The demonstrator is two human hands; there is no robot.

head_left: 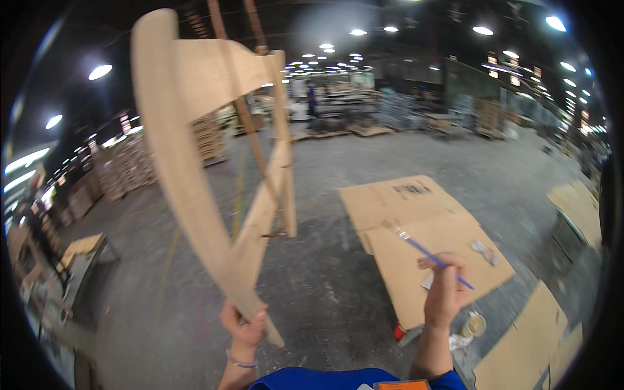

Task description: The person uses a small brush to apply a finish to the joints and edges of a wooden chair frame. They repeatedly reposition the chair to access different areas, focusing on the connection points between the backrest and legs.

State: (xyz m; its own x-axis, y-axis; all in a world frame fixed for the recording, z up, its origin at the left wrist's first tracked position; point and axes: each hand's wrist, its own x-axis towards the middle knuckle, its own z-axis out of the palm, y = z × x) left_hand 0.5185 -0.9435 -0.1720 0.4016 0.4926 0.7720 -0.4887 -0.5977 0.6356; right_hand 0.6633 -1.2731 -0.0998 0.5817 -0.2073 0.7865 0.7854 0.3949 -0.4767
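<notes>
In the head view, the one view here, I see a worker with a pale wooden frame (188,182) raised in front, on the left side. The left hand (246,325) has its fingers clamped round the low end of the frame's long curved leg, and a band circles that wrist. The frame stands tilted, its broad top rail high up, well above the hand. Brown straps (250,133) come down from overhead and run alongside it; whether they bear its weight, I can't tell.

Over on the right, the right hand (447,292) has thumb and fingers pinched together on a brush (424,250) with a blue handle. Its bristles point away from the worker, over a table topped with cardboard (390,276); I can't make out whether they touch it. A small crumpled packet (483,252) lies on that cardboard, to the right of the brush. Just beyond the table's near edge sits a cup (476,324), a white rag (460,341) beside it, and a cardboard sheet (523,338) lies lower right. Farther back, past the grey floor (318,260), stand stacked pallets (207,140), blurred.
</notes>
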